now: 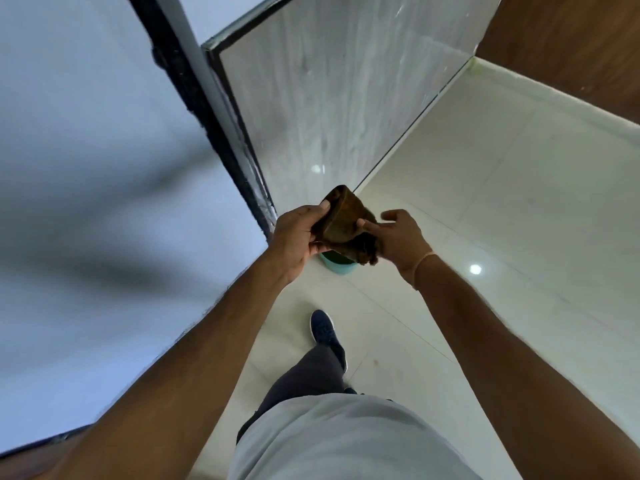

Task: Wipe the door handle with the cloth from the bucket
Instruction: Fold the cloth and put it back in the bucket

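A dark brown cloth [346,223] is stretched between both my hands at chest height. My left hand [298,237] grips its left edge with thumb on top. My right hand [398,237] pinches its right side, the other fingers spread. Directly below the cloth, a teal bucket [337,266] stands on the floor, mostly hidden by the cloth and hands. No door handle shows in this view.
A frosted glass door [86,168] with a black frame [204,109] fills the left. A grey marble-look wall [332,98] stands ahead, and a brown wooden panel [571,39] at the top right. My foot in a blue shoe [325,332] rests on glossy white floor tiles [502,188].
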`<action>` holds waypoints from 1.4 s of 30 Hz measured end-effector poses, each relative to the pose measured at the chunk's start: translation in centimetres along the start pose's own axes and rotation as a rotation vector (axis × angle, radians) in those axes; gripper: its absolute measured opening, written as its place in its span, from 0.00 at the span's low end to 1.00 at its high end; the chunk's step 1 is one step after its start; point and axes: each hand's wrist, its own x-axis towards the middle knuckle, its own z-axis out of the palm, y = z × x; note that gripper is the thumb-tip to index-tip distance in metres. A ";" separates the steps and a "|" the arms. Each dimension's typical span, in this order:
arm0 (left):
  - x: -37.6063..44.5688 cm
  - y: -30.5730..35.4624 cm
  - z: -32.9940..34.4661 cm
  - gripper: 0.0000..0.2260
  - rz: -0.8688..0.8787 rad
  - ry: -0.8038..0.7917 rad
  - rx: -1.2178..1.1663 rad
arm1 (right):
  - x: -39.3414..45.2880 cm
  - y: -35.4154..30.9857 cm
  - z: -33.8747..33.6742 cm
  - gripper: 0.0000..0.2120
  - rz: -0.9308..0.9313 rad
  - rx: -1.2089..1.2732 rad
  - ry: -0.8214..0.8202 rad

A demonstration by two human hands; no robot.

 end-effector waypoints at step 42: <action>27.1 -11.2 2.3 0.19 -0.216 0.346 0.339 | 30.7 9.2 1.1 0.31 0.366 0.156 -0.279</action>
